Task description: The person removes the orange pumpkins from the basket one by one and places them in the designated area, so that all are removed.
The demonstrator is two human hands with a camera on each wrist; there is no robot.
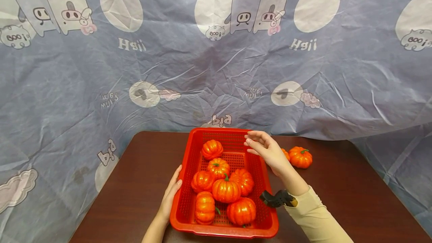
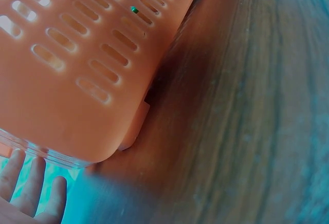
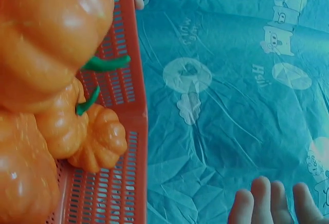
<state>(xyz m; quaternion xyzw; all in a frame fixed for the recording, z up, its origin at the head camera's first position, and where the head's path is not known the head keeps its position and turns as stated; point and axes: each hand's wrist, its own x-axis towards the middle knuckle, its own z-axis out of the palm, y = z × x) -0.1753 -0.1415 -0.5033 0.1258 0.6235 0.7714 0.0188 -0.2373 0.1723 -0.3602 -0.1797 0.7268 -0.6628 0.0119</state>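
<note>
A red plastic basket [image 1: 222, 231] with slotted walls stands on the table, holding several small orange pumpkins [image 1: 227, 191] with green stems. Against its left side rests my left hand [image 1: 170, 198], fingers extended along the outer wall. The left wrist view shows these fingers [image 2: 36, 183] beside the basket's slotted wall [image 2: 61, 116]. Over the right rim, towards the far corner, my right hand [image 1: 270, 155] hovers with loosely bent fingers and holds nothing. In the right wrist view its fingertips [image 3: 261, 196] appear apart from the pumpkins [image 3: 51, 39].
Right of the basket, an orange pumpkin [image 1: 300, 157] sits on the dark brown table [image 1: 337, 190]. Another pumpkin [image 1: 286, 154] beside it is partly hidden by my right hand. A grey-blue cloth [image 1: 189, 66] printed with cartoons hangs behind the table. A black wrist device [image 1: 277, 199] is on my right arm.
</note>
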